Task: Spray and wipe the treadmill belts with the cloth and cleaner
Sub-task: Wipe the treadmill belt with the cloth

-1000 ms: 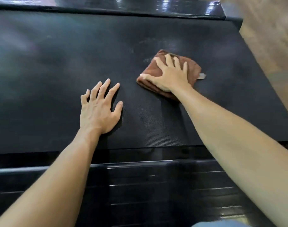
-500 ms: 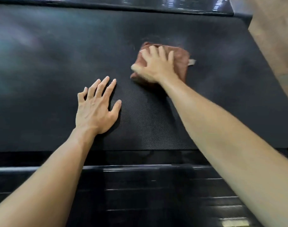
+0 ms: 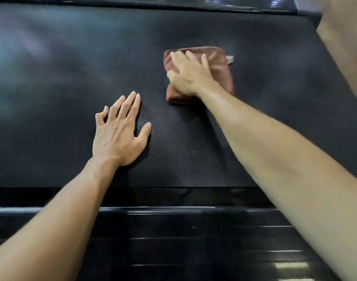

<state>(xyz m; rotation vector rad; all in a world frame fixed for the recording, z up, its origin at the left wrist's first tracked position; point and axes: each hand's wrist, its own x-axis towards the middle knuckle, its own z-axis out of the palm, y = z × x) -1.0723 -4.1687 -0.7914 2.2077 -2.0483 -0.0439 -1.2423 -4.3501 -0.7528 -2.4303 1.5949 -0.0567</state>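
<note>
A black textured treadmill belt point(image 3: 61, 82) fills most of the view. A folded brown cloth point(image 3: 222, 65) with a small white tag lies on the belt right of centre. My right hand point(image 3: 188, 75) presses flat on the cloth with straight fingers, blurred by motion. My left hand point(image 3: 120, 132) rests palm down on the belt, fingers spread, a little nearer and to the left of the cloth. No cleaner bottle is in view.
A glossy black side rail point(image 3: 193, 236) runs along the near edge of the belt. A second black rail point(image 3: 173, 3) borders the far edge. Wooden floor point(image 3: 348, 37) shows at the upper right.
My right hand has slid the cloth across the belt, first away and leftward, then back slightly toward me. The left hand stays planted on the belt.
</note>
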